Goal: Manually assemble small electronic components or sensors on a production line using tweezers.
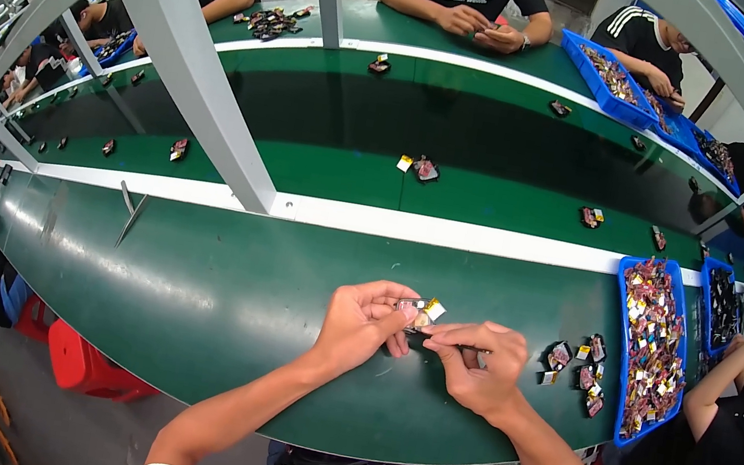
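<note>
Green matting covered the bench (214,305) where the person's two hands met just above it. The left hand (360,321) pinched a small flat part (420,311), pinkish with a yellow tab at its far-right end, between thumb and forefinger. The right hand (479,364) came in from the other side, its forefinger and thumb pressed together at the part's near-right edge, so both grips closed on the same small piece. The part lay just beyond and between the two pinches, its long axis running roughly left to right and tilted a little away from the person, the yellow tab sticking out past the right fingertips. Neither hand was clearly nearer; the left hand seemed to carry more of it, though how much of the part the fingers hid could not be told.

Right of the right-hand grip, well apart from it, a small cluster of similar parts (580,365) lay on the matting, and further right stood a blue tray (620,369) heaped with more. Far left of the left-hand grip, metal tweezers (130,214) lay on the bench.
</note>
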